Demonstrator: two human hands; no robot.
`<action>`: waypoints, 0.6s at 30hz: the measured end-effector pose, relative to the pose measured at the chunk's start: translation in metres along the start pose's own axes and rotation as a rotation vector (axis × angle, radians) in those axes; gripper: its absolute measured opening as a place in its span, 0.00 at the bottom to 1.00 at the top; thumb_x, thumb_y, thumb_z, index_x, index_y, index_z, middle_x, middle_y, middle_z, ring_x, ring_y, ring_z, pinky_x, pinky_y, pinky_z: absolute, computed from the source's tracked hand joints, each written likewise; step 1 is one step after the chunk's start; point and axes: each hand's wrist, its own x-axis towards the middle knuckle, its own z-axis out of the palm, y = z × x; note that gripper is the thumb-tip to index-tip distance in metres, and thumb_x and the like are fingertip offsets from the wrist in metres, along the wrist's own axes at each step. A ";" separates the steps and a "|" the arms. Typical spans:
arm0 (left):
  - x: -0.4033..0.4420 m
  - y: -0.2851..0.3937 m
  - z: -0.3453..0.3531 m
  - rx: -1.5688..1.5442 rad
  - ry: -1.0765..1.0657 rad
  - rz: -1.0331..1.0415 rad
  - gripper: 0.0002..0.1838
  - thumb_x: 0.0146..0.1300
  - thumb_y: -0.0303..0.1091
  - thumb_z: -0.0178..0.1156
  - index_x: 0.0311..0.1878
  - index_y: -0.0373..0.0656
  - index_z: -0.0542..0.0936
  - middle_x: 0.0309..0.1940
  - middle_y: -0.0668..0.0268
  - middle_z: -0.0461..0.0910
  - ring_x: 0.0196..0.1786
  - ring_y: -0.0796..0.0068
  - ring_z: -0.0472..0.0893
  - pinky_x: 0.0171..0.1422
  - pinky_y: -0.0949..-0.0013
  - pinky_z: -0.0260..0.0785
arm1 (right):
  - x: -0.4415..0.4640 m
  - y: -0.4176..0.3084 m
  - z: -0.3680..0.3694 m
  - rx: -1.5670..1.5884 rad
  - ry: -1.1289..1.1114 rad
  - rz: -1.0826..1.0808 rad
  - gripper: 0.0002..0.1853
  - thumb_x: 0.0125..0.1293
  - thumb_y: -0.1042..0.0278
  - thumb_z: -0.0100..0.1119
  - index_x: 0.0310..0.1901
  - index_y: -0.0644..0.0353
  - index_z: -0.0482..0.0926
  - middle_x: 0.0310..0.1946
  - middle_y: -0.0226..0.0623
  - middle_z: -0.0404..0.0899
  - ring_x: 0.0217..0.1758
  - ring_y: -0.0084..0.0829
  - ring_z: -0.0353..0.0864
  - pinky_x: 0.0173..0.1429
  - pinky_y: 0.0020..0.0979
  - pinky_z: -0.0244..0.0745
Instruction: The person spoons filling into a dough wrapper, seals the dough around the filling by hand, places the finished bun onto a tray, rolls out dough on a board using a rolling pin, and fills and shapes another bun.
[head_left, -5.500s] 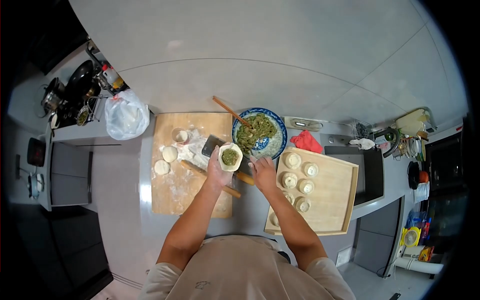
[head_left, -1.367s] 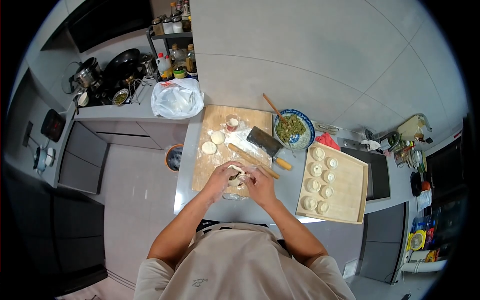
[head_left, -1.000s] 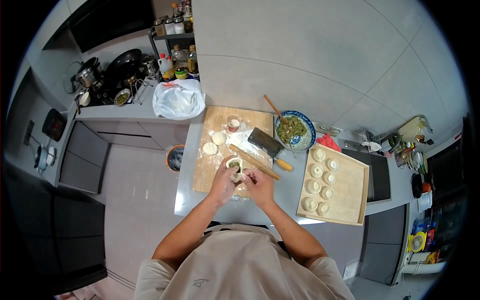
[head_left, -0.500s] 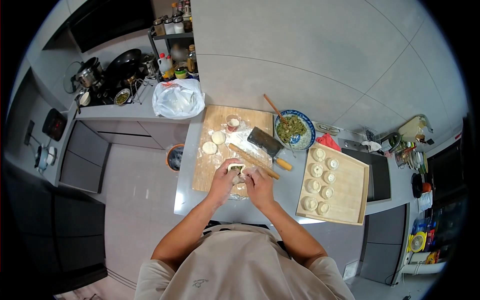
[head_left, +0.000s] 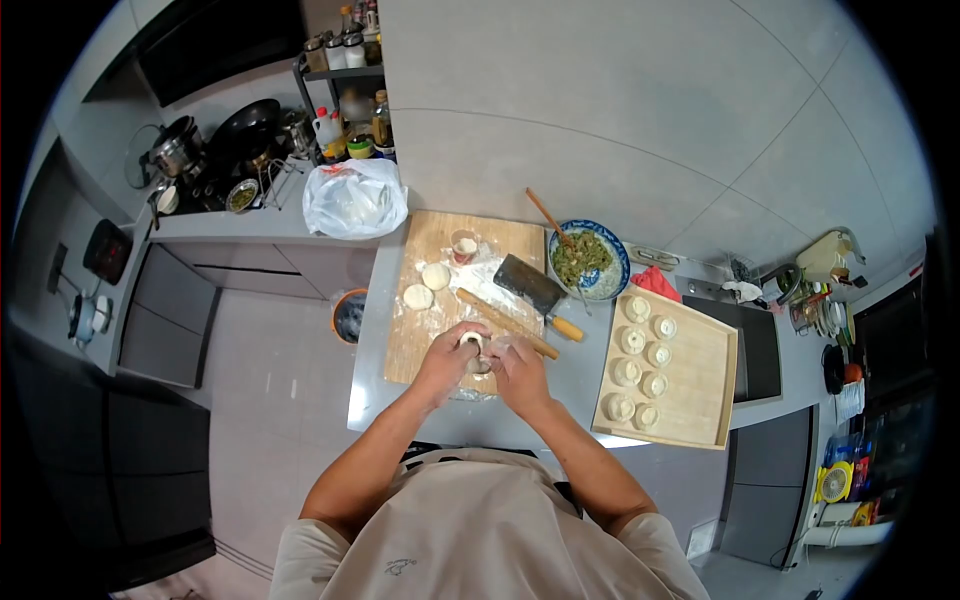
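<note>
Grey smooth countertop (head_left: 575,385) across middle of frame, large pale grey wall panels (head_left: 570,110) above, pale tiled floor (head_left: 265,370) left of centre. Flour-dusted light wooden board (head_left: 415,345) on the counter, centre. Soft, cream-white, filled dough wrapper (head_left: 472,337) sits at frame centre, in the fingers over the board's lower right part; opening faces up toward the camera, outline roundish, partly hidden by fingers, long axis can't be told. Left hand (head_left: 446,358) curls round it, thumb at the rim; right hand (head_left: 517,368) has fingertips bunched together, pinching its right edge. Smooth wooden rolling pin (head_left: 508,322) just above, slanting upper left to lower right. Dark rectangular-bladed cleaver (head_left: 528,283) with yellow wooden handle, same slant, beyond the pin. Two flat, smooth, round white dough discs (head_left: 435,276) lie on the board's left half, small flour-filled cup (head_left: 464,247) near its top. Blue-rimmed round bowl (head_left: 606,284) right of the board, chunky green filling (head_left: 578,257) inside, brown stick-like handle (head_left: 544,212) leaning out to upper left. Shallow pale wooden tray (head_left: 697,380) right of centre carries eight round pleated buns (head_left: 632,341), two columns.
</note>
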 end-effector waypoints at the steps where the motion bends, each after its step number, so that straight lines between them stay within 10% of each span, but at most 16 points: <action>1: 0.000 0.002 -0.001 0.077 -0.028 -0.011 0.16 0.70 0.20 0.52 0.57 0.40 0.81 0.52 0.65 0.82 0.53 0.76 0.81 0.60 0.72 0.74 | 0.000 0.004 -0.001 -0.017 -0.010 -0.074 0.14 0.65 0.76 0.71 0.52 0.61 0.84 0.43 0.42 0.82 0.45 0.46 0.83 0.48 0.40 0.80; 8: 0.005 0.029 -0.003 0.369 -0.113 -0.024 0.18 0.70 0.20 0.53 0.60 0.39 0.81 0.54 0.65 0.82 0.56 0.75 0.81 0.63 0.71 0.74 | 0.006 0.000 -0.004 0.094 -0.013 0.052 0.11 0.67 0.73 0.70 0.50 0.60 0.84 0.41 0.45 0.82 0.44 0.50 0.82 0.48 0.42 0.80; 14: 0.022 -0.002 -0.006 -0.444 -0.023 0.014 0.21 0.81 0.47 0.49 0.62 0.42 0.79 0.54 0.61 0.84 0.56 0.64 0.85 0.62 0.58 0.78 | 0.005 -0.007 0.014 0.416 0.100 0.642 0.11 0.72 0.72 0.68 0.53 0.61 0.84 0.41 0.34 0.85 0.36 0.29 0.83 0.45 0.31 0.80; 18: 0.021 0.002 0.018 -0.805 0.173 0.040 0.22 0.85 0.50 0.43 0.49 0.42 0.79 0.41 0.60 0.84 0.44 0.65 0.85 0.51 0.58 0.81 | 0.006 -0.014 0.020 0.528 0.051 0.666 0.12 0.71 0.73 0.69 0.54 0.60 0.85 0.42 0.30 0.86 0.36 0.20 0.81 0.44 0.27 0.79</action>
